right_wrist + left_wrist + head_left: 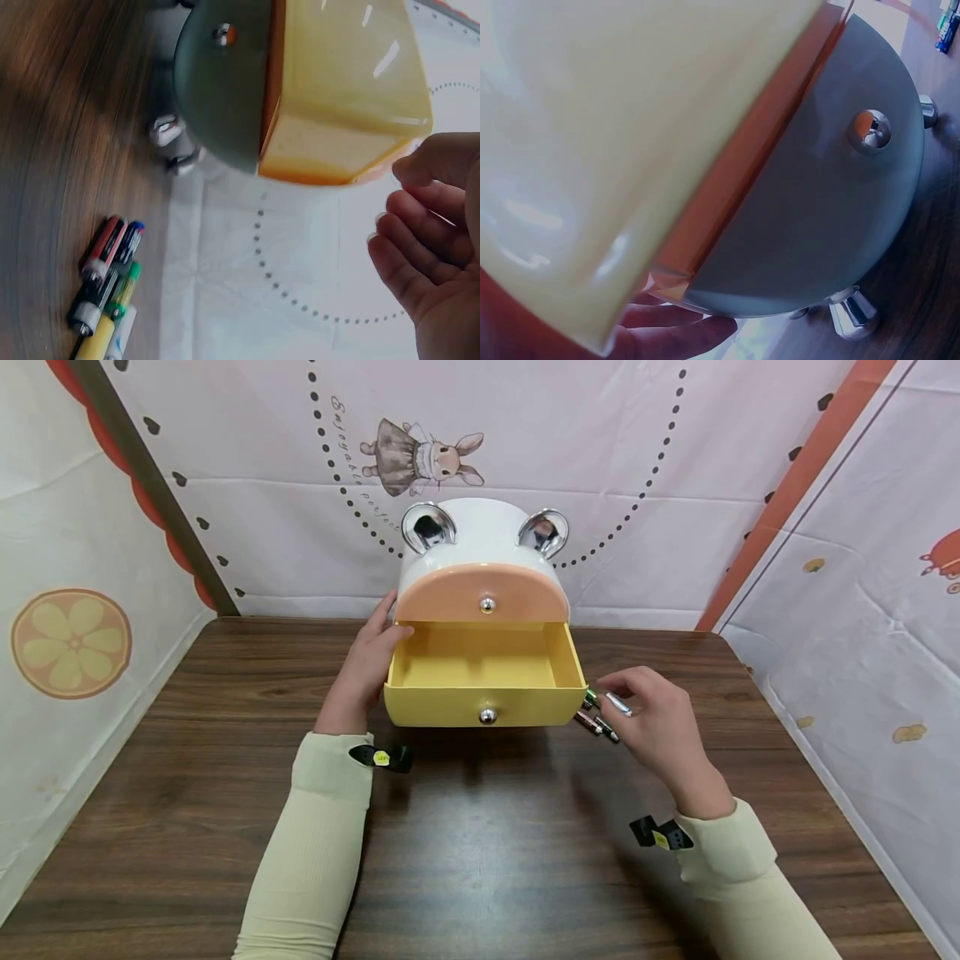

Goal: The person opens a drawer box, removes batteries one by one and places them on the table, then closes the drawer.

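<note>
On the left, the left hand (363, 664) lies with fingers extended along the side of the white drawer unit (483, 527), thumb at the rim of its yellow drawer (442, 706); the drawer juts toward the person, long axis crosswise, between both hands; just right of it batteries (588, 723) slant near-rightward on the counter (480, 860), beneath the right hand (663, 722), fingers loosely bent, seemingly holding nothing

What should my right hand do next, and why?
Probably lower the right hand and pinch the white battery: the hand appears to hold nothing, that battery lies on the table, the yellow drawer stands open, and the left hand rests against the drawer cabinet.
</note>
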A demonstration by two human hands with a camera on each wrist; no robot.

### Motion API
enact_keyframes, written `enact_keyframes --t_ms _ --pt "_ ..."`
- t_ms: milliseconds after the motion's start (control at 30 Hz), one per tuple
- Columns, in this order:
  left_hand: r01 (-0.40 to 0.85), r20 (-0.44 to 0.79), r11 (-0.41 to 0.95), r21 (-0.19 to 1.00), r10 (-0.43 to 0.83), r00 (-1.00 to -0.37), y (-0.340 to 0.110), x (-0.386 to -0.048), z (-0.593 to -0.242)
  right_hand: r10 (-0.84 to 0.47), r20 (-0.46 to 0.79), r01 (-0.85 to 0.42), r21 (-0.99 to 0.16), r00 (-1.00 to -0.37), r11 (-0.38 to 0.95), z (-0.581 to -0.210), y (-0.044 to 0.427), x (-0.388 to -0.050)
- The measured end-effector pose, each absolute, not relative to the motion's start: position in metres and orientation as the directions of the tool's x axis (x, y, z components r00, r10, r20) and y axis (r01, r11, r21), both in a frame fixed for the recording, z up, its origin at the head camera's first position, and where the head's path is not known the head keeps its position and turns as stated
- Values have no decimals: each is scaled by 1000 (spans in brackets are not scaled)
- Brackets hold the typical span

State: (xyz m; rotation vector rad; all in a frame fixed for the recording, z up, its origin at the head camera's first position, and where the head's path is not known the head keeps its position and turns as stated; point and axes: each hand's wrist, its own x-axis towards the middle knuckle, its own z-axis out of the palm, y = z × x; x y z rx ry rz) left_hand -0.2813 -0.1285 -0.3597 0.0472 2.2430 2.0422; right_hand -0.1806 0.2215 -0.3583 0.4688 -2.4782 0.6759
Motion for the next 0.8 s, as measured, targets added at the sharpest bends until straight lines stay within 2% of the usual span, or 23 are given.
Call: enact_keyframes --t_ms 200,433,800 --pt "-43 -51 80 996 96 -994 -128 -282 -361 -215 662 -535 -327 -718 779 -356 209 -176" --pt "-35 -45 98 995 104 -994 -129 -282 -362 -197 712 -552 -308 -674 775 -354 201 -172" --pt "-35 -46 102 994 109 -993 -128 -282 -360 -321 779 -682 -178 -538 709 -362 175 -166"
